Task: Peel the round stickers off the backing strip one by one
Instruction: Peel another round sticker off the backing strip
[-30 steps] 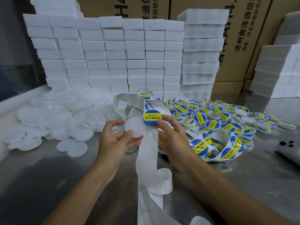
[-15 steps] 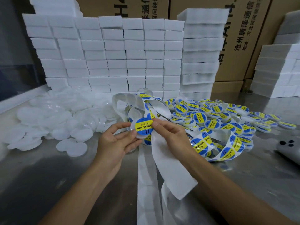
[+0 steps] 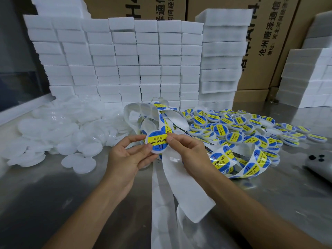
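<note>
While both forearms are running out of the frame at six o'clock, the empty backing strip point(image 3: 181, 186) is trailing down between them and getting cut off by the bottom edge, so its free end is not showing. Just above, the left hand point(image 3: 129, 159) is curling half closed around a white round lid point(image 3: 158, 141), thumb on its nine o'clock rim and fingers underneath; most of the lid's underside is lying hidden behind them. The right hand point(image 3: 186, 150) is pinching with thumb and forefinger at the three o'clock edge of the round sticker point(image 3: 157, 141), which is sitting on top of the lid, blue with a yellow band. Whether the sticker is fully pressed down is hard to make out. The strip is passing under the right palm and looping away toward two o'clock, partly covered by the hand. Farther out, plain white lids point(image 3: 59, 130) are piling at ten o'clock, stickered lids point(image 3: 242, 126) at two o'clock, a phone point(image 3: 318, 166) is being clipped by the right edge, and stacked white foam blocks point(image 3: 125, 60) are standing at twelve o'clock on the metal table point(image 3: 45, 203).
</note>
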Tool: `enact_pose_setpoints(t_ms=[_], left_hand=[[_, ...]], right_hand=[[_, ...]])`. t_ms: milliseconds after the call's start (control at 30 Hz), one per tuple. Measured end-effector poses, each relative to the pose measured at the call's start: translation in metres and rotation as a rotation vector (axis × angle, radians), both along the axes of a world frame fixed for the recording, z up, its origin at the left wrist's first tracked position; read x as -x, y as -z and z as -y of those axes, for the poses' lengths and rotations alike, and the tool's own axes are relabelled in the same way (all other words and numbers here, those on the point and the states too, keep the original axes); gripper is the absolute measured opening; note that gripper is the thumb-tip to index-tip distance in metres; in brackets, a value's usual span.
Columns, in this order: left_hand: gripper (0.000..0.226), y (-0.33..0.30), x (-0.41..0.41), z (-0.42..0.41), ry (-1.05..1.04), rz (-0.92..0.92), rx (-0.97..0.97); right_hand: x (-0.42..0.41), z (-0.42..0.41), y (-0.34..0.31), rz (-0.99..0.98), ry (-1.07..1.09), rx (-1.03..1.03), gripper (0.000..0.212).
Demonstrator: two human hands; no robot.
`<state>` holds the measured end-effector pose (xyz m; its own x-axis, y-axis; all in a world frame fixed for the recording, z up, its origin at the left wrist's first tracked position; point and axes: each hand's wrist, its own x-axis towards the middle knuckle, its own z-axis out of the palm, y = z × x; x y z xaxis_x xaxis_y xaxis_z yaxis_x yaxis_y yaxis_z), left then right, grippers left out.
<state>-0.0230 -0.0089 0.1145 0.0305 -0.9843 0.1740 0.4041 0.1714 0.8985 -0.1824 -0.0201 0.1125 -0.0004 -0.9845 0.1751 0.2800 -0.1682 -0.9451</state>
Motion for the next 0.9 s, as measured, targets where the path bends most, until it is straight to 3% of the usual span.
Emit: enact_pose_setpoints(t_ms=[367, 700, 900], left_hand=[[0.035, -0.0007, 0.0008, -0.0005, -0.036, 0.008, 0.001], [0.015, 0.0023, 0.0035, -0.0006, -0.086, 0.058, 0.002], [0.013, 0.0039, 0.0053, -0.0009, -0.082, 0.080, 0.019]], right_hand=[[-0.0001, 0.0003, 0.0032, -0.036, 0.035, 0.016, 0.005], [-0.0010, -0.0021, 0.0077, -0.404, 0.312, 0.283, 0.003], [-0.0015, -0.0059, 0.0072, -0.501, 0.407, 0.355, 0.004]])
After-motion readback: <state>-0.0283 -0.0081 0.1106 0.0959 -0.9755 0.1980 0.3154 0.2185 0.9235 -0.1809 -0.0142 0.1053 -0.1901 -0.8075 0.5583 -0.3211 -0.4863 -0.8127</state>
